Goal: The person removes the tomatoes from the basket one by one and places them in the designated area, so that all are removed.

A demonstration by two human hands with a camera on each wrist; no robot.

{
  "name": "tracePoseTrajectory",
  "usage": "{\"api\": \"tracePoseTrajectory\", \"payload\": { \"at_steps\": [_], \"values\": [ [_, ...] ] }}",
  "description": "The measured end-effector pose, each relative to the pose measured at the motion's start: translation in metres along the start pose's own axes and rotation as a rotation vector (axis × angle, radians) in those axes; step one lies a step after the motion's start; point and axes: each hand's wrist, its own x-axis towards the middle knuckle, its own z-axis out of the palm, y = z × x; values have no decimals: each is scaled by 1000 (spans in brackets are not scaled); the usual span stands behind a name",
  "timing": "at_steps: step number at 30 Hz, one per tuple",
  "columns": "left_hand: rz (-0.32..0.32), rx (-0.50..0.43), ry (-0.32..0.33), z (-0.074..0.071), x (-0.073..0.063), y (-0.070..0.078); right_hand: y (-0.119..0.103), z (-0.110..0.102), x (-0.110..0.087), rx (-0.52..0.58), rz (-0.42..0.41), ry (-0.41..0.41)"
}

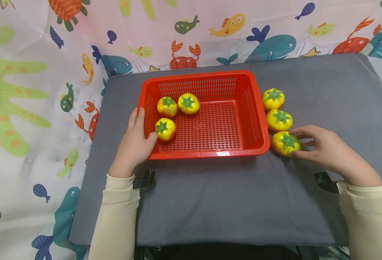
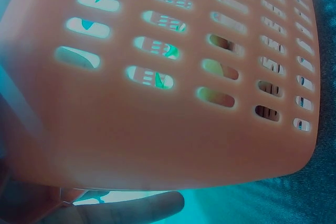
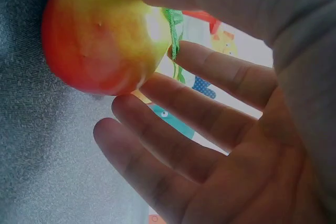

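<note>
My left hand (image 1: pixel 133 143) grips the left rim of a red plastic basket (image 1: pixel 207 155), thumb over the near corner and fingers along the side. From the left wrist, the slotted basket wall (image 2: pixel 131 129) fills most of the view, with a finger (image 2: pixel 152 206) below it. Three yellow-red tomatoes with green star-shaped tops, such as this tomato (image 1: pixel 165 129), lie in the basket's left part. At the basket's right, my right hand (image 1: pixel 328 150) holds the nearest tomato (image 1: pixel 280 144) between thumb and fingertips. That tomato (image 3: pixel 100 40) rests against the grey cloth in the right wrist view.
Two more tomatoes, a middle tomato (image 1: pixel 279 121) and a far tomato (image 1: pixel 273 99), line up along the basket's right side. Grey cloth (image 1: pixel 229 202) covers the table. A curtain with sea animals (image 1: pixel 203 39) hangs behind and at the left.
</note>
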Motion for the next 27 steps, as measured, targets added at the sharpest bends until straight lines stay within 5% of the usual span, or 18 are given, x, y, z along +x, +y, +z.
{"api": "tracePoseTrajectory", "payload": {
  "at_steps": [14,27],
  "values": [
    [-3,6,-3,0,0,1,-7,-8,2,-57,-32,23],
    [5,22,-3,-1,1,-1,-36,-24,18,-41,-54,91]
  ]
}}
